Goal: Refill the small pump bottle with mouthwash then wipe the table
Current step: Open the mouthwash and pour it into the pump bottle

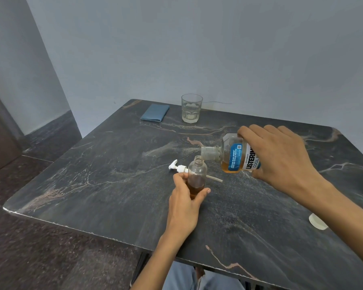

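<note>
- While the left hand curls round the small bottle standing upright on the tabletop, its fingers hide the bottle's lower part.
- The right hand grips the tilted mouthwash bottle, covering much of its label; the neck sits just above the small bottle's open mouth.
- The pump lies behind, its tube partly hidden.
- A white cap is partly hidden by the right forearm.
- A blue cloth and a glass sit far back.

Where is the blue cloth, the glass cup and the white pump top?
blue cloth [155,113], head view, middle of the folded cloth.
glass cup [191,108], head view, middle of its clear side wall.
white pump top [177,167], head view, on its neck, lying behind the small bottle.
</note>
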A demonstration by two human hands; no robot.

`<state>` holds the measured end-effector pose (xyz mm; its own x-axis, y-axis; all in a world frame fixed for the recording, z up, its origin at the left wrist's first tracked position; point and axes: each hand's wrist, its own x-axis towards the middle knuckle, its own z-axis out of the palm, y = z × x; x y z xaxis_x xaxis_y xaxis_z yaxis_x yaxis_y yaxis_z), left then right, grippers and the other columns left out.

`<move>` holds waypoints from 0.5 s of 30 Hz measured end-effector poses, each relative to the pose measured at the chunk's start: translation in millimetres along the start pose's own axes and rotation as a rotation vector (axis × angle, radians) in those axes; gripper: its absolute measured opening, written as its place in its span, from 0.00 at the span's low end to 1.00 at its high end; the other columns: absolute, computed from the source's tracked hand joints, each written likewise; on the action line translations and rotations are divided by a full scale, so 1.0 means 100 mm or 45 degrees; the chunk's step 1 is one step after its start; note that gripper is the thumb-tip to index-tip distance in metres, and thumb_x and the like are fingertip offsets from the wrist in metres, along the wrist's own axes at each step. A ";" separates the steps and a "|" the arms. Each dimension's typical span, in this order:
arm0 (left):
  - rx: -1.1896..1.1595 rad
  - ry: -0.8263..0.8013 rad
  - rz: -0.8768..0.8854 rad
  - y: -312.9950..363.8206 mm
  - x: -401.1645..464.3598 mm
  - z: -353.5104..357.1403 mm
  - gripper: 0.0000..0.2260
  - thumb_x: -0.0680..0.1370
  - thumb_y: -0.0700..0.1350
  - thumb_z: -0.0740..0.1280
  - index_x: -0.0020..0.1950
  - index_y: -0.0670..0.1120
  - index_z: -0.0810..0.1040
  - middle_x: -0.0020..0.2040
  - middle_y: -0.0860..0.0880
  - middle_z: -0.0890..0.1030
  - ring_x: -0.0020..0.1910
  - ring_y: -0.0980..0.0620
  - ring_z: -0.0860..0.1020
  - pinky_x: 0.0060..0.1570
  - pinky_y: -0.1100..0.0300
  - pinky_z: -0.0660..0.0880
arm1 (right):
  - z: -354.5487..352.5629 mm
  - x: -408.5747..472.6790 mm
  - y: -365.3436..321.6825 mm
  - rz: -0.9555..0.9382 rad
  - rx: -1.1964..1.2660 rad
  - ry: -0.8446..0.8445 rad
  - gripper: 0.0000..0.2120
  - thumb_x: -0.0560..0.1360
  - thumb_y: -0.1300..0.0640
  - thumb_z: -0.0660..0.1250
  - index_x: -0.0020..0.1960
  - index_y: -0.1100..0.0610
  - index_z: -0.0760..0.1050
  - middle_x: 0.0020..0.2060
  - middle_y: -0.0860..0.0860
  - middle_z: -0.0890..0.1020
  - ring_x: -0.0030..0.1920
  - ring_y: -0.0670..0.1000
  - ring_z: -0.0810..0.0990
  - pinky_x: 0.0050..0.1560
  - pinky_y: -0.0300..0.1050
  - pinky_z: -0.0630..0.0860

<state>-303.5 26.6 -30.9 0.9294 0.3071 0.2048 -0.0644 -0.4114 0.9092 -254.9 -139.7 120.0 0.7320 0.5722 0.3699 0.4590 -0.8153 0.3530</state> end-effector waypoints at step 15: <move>-0.003 -0.021 0.047 0.02 -0.01 -0.01 0.18 0.74 0.52 0.70 0.56 0.57 0.62 0.50 0.57 0.77 0.47 0.62 0.76 0.44 0.68 0.71 | -0.01 0.00 -0.01 0.002 0.005 -0.010 0.38 0.52 0.52 0.82 0.57 0.54 0.70 0.47 0.52 0.79 0.41 0.53 0.76 0.41 0.44 0.68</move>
<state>-304.9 26.5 -29.4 0.9323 0.2776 0.2319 -0.0992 -0.4204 0.9019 -256.0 -139.3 120.6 0.7368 0.5700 0.3637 0.4595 -0.8167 0.3490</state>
